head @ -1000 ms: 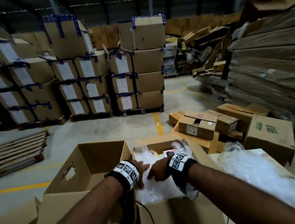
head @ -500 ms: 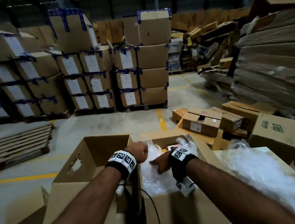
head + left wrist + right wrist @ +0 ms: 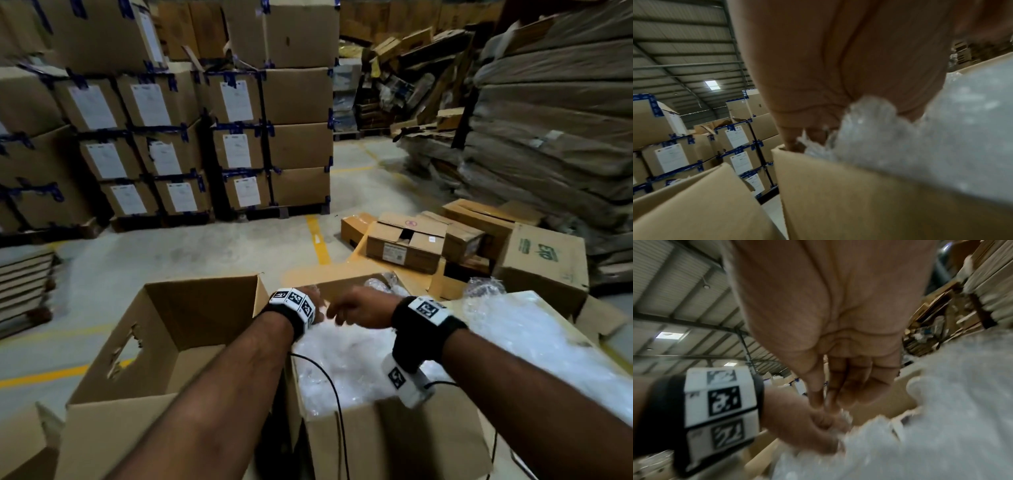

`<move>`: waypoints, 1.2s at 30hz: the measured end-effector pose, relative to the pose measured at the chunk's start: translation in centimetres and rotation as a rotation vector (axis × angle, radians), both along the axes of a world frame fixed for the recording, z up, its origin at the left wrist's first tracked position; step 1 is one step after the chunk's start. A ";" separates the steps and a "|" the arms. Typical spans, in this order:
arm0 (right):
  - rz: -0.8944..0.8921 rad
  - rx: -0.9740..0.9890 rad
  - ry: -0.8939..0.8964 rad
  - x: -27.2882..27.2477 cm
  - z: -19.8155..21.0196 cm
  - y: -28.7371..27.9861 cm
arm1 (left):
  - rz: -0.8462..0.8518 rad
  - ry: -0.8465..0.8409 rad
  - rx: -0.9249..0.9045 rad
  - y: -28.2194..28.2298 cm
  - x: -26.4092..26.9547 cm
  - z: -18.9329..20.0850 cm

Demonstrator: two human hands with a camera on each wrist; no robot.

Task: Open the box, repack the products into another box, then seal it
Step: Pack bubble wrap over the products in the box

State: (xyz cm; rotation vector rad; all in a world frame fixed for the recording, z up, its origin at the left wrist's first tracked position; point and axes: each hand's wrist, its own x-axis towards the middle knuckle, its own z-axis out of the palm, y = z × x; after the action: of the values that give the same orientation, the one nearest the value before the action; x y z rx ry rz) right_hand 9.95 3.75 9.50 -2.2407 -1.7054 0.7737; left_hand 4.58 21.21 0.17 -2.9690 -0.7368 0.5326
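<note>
Bubble wrap [image 3: 346,356] in the full box [image 3: 394,442] is pinched by left hand [image 3: 818,81]; right hand [image 3: 359,306] hangs loosely curled at three o'clock. Thin wrap could tear if tugged.

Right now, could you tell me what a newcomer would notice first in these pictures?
Both hands meet over the open box stuffed with white bubble wrap: the left hand grips a bunch of it, the right hand hovers beside. An empty box stands just left, with stacked labelled cartons behind.
</note>
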 end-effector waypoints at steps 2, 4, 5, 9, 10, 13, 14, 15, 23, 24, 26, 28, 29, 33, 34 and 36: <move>-0.157 0.040 -0.129 1.3 0.6 0.3 | -0.040 0.025 0.038 0.3 0.1 -0.5; -0.255 -0.062 -0.188 1.6 0.6 0.6 | -0.082 0.056 0.073 0.5 0.1 -0.5; -0.262 -0.149 -0.196 1.3 0.5 0.6 | -0.103 0.059 0.086 0.7 0.1 -0.5; -0.247 -0.337 -0.220 -0.3 -0.9 1.0 | -0.149 0.090 0.125 1.6 -0.1 -0.5; -0.255 -0.334 -0.183 -0.7 -1.2 1.2 | -0.165 0.086 0.127 1.8 -0.2 -0.6; -0.169 -0.421 -0.122 -2.4 -1.9 2.5 | -0.141 0.061 0.078 2.0 -0.4 -0.6; -0.098 -0.474 -0.156 -3.0 -2.0 3.1 | -0.135 0.056 0.057 1.7 -0.8 0.0; -0.029 -0.511 -0.203 -3.6 -2.1 3.6 | -0.139 0.058 0.025 1.4 -1.2 0.7; 0.056 -0.481 -0.287 -3.7 -3.0 3.4 | -0.148 0.235 -0.094 -1.1 -4.8 5.6; 0.056 -0.427 -0.296 -3.2 -2.7 2.6 | -0.154 0.248 -0.063 -1.4 -5.0 4.9; -0.004 -0.231 -0.312 -2.2 -2.0 0.6 | -0.179 0.238 0.021 -1.8 -5.1 2.9; -0.088 -0.028 -0.348 -1.4 -1.6 -1.9 | -0.217 0.197 0.104 -2.4 -5.3 1.5; -0.103 0.013 -0.368 -1.4 -1.4 -3.1 | -0.222 0.170 0.129 -2.7 -5.4 1.2; 0.017 -0.386 -0.217 -3.1 -2.9 -6.7 | -0.197 0.170 0.159 -3.0 -4.9 0.8; 0.044 -0.446 -0.194 -3.6 -3.6 -6.8 | -0.178 0.176 0.156 -3.2 -5.0 1.1; 0.061 -0.444 -0.132 -3.8 -4.9 -6.4 | -0.175 0.177 0.174 -3.7 -5.3 1.7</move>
State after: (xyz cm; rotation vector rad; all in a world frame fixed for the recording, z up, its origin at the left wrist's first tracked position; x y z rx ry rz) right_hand 6.19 -2.61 4.63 -2.5834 -1.8120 1.1375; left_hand -0.69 17.48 1.90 -2.7469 -0.4753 0.6713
